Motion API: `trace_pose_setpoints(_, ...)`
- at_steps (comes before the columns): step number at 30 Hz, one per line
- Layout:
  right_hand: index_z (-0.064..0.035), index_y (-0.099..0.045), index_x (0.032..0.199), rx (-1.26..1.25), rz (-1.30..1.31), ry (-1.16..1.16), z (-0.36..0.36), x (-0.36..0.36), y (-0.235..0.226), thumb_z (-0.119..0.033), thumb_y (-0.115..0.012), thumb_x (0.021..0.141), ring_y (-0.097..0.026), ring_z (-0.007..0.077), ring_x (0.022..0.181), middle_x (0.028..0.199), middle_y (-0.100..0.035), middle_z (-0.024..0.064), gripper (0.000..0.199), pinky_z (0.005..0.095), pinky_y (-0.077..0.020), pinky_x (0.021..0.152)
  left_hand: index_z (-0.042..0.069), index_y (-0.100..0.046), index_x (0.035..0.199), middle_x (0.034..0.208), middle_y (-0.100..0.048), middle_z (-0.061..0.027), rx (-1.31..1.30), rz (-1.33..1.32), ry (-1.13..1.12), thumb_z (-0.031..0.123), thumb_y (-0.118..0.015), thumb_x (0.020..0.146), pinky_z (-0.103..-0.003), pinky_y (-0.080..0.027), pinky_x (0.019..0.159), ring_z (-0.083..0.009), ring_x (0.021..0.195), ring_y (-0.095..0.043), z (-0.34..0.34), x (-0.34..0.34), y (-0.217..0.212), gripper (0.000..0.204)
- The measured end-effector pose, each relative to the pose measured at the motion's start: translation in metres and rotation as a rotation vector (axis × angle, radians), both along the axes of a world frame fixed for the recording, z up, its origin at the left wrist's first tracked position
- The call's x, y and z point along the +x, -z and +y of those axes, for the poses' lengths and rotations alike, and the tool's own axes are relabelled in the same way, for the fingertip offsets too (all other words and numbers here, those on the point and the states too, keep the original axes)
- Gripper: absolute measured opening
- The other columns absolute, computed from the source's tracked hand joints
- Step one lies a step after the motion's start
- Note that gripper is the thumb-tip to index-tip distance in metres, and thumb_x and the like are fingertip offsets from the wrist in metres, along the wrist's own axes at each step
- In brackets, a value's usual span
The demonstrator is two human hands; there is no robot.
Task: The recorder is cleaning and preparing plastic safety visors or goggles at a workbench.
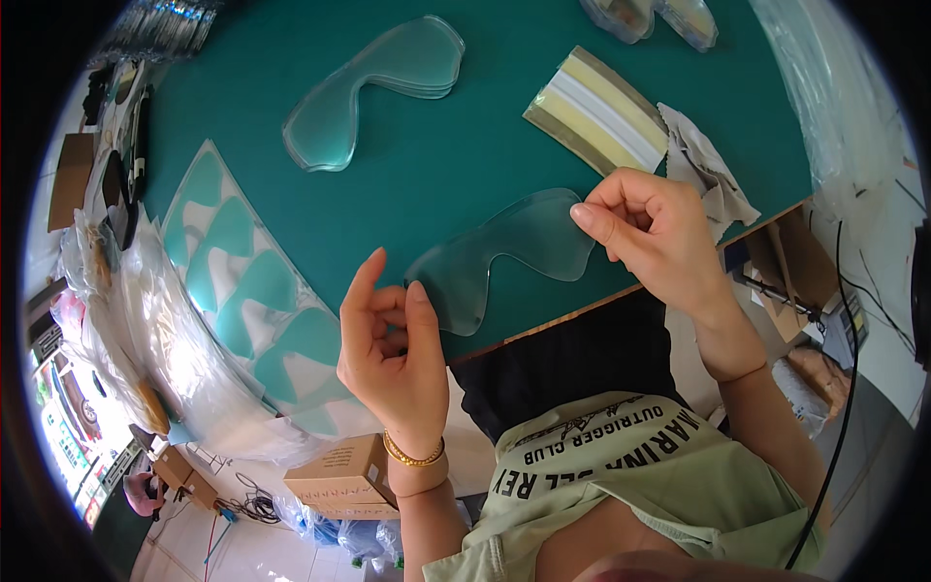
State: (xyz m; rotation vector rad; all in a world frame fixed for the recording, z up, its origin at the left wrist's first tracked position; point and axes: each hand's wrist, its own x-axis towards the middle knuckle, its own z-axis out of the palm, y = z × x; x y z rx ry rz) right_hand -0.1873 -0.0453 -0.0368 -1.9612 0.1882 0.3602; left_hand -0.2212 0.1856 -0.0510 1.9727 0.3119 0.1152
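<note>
A clear goggle lens (524, 233) with a notch in its lower edge is stretched between my two hands, just over the green table top (252, 68) near its front edge. My right hand (650, 228) pinches the lens's right end between thumb and bent fingers. At the left end, my left hand (393, 339) grips the rim with its thumb against curled fingers, while the index finger points up and away. Farther back lies a stack of similar clear lenses (335, 87).
Left of my hands lies a sheet with teal lens-shaped pieces (238, 252), beside plastic wrap (184, 330). A yellow-and-white striped pad (601, 107) and a grey cloth (703, 165) lie at the right. Plastic sheeting (834, 97) borders the right side. Cardboard boxes (339, 470) stand below.
</note>
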Motion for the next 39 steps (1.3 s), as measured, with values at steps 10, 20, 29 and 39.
trace_pose_setpoints(10,-0.002,-0.066,0.086,-0.144,-0.257,0.354,-0.05,0.004,0.007,-0.023,-0.07,0.093,-0.052,0.0058,0.059,0.068,-0.059,-0.0016,0.022,0.0197,-0.0415,0.056,0.001,-0.062,0.124,0.074,-0.061,0.0,0.107,-0.047,0.013,-0.004,-0.066,0.089,-0.017,-0.04,0.051,-0.0028,0.056,-0.049,-0.004,0.001,0.001,0.035)
trace_pose_setpoints(20,0.002,-0.058,0.114,-0.563,-0.204,-0.057,-0.036,0.042,-0.021,-0.033,-0.077,0.084,-0.063,0.0224,0.078,0.09,-0.067,0.0119,0.051,0.0341,-0.0502,0.076,0.002,-0.063,0.125,0.075,-0.06,0.0012,0.095,-0.068,-0.002,0.002,-0.065,0.091,-0.019,-0.034,0.047,-0.0016,0.055,-0.044,-0.006,0.001,0.004,0.033)
trace_pose_setpoints(29,0.0004,-0.047,0.117,-0.546,-0.326,-0.134,0.03,-0.016,-0.02,-0.02,-0.064,0.093,-0.063,0.0403,0.057,0.066,-0.064,0.0198,0.035,0.0445,-0.048,0.051,0.001,-0.063,0.122,0.072,-0.063,-0.001,0.13,-0.027,0.015,0.003,-0.066,0.09,-0.022,-0.041,0.053,-0.0057,0.056,-0.05,-0.005,0.002,0.0,0.032)
trace_pose_setpoints(39,0.0018,-0.048,0.122,-0.462,-0.32,0.073,-0.018,-0.023,-0.023,-0.025,-0.059,0.098,-0.063,0.0218,0.064,0.081,-0.064,0.0168,0.037,0.0335,-0.0481,0.055,0.001,-0.062,0.124,0.073,-0.063,-0.0018,0.151,-0.017,0.038,0.005,-0.066,0.091,-0.024,-0.044,0.056,-0.0076,0.058,-0.053,-0.004,0.0,-0.006,0.034)
